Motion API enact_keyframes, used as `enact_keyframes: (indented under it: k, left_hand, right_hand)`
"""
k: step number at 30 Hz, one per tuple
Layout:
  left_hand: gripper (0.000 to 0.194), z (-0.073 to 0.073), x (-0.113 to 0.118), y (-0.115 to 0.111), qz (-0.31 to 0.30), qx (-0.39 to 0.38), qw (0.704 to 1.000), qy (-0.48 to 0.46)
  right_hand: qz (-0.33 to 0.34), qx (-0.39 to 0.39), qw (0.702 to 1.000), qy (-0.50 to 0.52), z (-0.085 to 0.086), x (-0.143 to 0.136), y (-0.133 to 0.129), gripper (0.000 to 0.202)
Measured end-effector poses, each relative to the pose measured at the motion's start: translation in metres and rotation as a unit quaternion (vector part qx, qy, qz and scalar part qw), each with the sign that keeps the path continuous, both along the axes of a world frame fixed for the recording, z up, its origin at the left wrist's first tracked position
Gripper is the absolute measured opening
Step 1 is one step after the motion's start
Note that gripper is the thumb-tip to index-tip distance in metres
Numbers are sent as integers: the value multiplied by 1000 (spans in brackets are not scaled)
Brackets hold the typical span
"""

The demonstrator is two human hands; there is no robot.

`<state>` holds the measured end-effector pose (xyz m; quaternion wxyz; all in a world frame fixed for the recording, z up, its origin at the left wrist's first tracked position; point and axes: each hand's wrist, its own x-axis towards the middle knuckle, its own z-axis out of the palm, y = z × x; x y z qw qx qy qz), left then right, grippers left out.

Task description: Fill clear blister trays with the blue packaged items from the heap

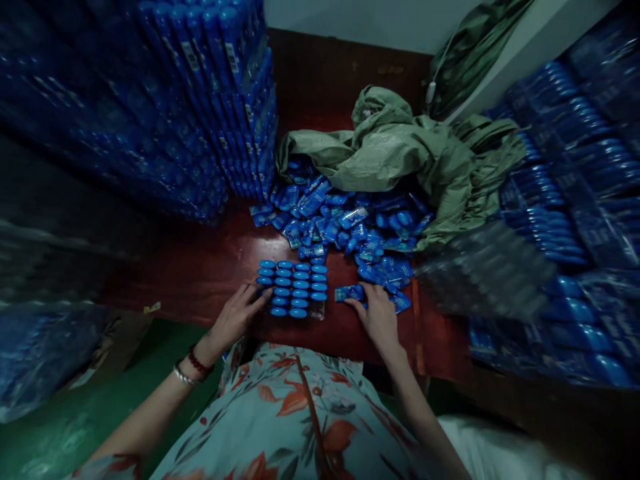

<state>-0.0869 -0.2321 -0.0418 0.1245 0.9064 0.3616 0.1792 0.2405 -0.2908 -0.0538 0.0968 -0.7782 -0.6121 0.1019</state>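
Observation:
Small rounded blue bottles [300,285] stand close together in rows on the table in front of me, with a bit of clear plastic tray [317,309] showing at their lower right corner. At the left edge of these rows is my left hand [241,312], thumb and fingers bent close together against the bottles; whatever lies between them is hidden. To the right of the rows, my right hand [379,315] grips a small labelled blue bottle [349,293] lying on its side. Behind both hands spreads a loose heap of similar blue bottles [327,227].
Tall stacks of packed blue bottles [215,100] rise at the left, and more packs [575,173] at the right. A green woven sack [400,147] lies behind the heap. Stacked clear trays [487,270] stand right of the reddish table [200,267].

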Motion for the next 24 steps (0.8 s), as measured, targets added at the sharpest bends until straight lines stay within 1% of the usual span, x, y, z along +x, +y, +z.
enact_keyframes:
  k: [2, 4, 5, 6, 7, 8, 9, 10, 11, 13, 14, 16, 18, 19, 21, 22, 24]
  left_hand:
    - [46, -3, 2, -4, 42, 12, 999, -11]
    - [44, -2, 5, -11, 87, 51, 995, -27]
    - [44, 0, 8, -15, 107, 79, 990, -42]
    - [46, 4, 12, -20, 120, 104, 985, -63]
    - [48, 8, 19, -24, 116, 122, 982, -91]
    - [49, 13, 28, -27, 93, 126, 980, -119]
    - [48, 18, 41, -30, 50, 116, 982, -140]
    - [45, 23, 57, -31, -11, 94, 985, -144]
    - [40, 26, 76, -31, -78, 62, 986, -133]
    - [31, 28, 121, -29, -194, -5, 980, -46]
    - [29, 26, 144, -28, -215, -23, 976, -1]
    - [32, 18, 187, -25, -221, -44, 972, 64]
    - [30, 9, 218, -23, -224, -56, 967, 106]
    - [29, 4, 227, -22, -227, -62, 965, 119]
    - [27, 0, 232, -22, -239, -72, 960, 126]
    - [26, 0, 228, -21, -247, -77, 958, 122]
    - [26, 5, 209, -22, -254, -97, 956, 114]
  right_hand:
    - [15, 29, 997, 68, -4, -2, 5, 39]
    - [20, 70, 986, 153, -4, 0, 8, 34]
    - [6, 89, 978, 190, -3, 4, 8, 32]
    - [-22, 106, 970, 218, 0, 9, 7, 32]
    - [-60, 122, 961, 242, 3, 15, 5, 32]
    - [-105, 137, 949, 266, 6, 22, 3, 33]
    - [-148, 150, 933, 293, 9, 29, 0, 35]
    - [-184, 163, 914, 325, 13, 36, -3, 36]
    - [-210, 173, 893, 358, 16, 41, -6, 38]
    - [-238, 186, 859, 413, 22, 48, -11, 40]
    - [-245, 191, 849, 427, 24, 49, -13, 39]
    - [-251, 200, 840, 438, 28, 48, -17, 38]
    - [-258, 213, 835, 437, 32, 45, -20, 37]
    - [-262, 221, 832, 435, 33, 43, -22, 36]
    - [-269, 238, 826, 435, 34, 41, -26, 36]
    - [-267, 242, 823, 440, 35, 40, -28, 37]
    - [-248, 232, 821, 459, 36, 37, -30, 39]
